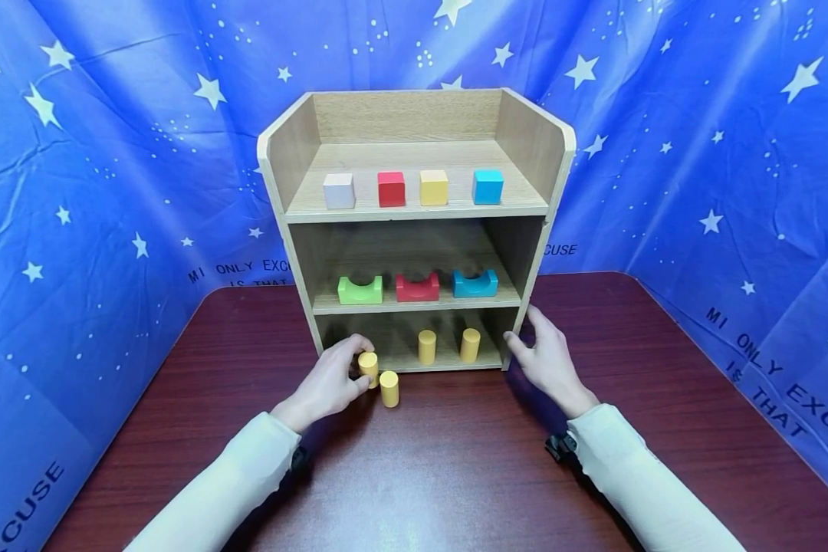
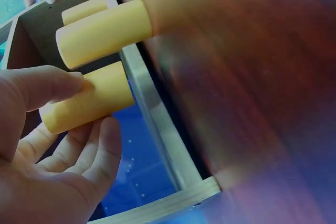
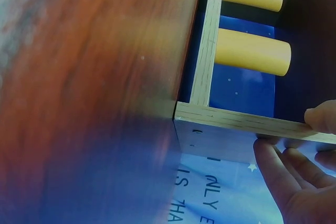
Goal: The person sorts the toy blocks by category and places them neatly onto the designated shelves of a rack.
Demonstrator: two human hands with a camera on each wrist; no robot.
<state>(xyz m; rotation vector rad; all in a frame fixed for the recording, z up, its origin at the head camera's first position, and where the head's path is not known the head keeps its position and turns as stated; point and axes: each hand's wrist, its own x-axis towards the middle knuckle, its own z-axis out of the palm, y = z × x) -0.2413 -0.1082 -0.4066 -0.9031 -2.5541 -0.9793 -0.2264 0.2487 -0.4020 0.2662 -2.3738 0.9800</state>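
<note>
My left hand (image 1: 331, 380) pinches a yellow cylinder block (image 1: 369, 368) between thumb and fingers, upright at the front left of the shelf unit's bottom level. In the left wrist view the thumb lies on one side of this cylinder and the fingers on the other. A second yellow cylinder (image 1: 389, 389) stands just right of it, in front of the unit. Two more yellow cylinders, one left (image 1: 426, 347) and one right (image 1: 470, 346), stand on the bottom shelf. My right hand (image 1: 550, 360) grips the right side panel (image 3: 247, 123) of the wooden shelf unit (image 1: 414, 215), thumb at its front edge, fingers outside.
On the top shelf stand white (image 1: 340, 191), red (image 1: 391, 189), yellow (image 1: 433, 188) and blue (image 1: 487, 187) cubes. The middle shelf holds green (image 1: 360, 290), red (image 1: 417, 287) and blue (image 1: 474, 284) arch blocks. A dark red wooden table (image 1: 441, 468) lies below; a blue starry cloth (image 1: 662, 153) hangs behind.
</note>
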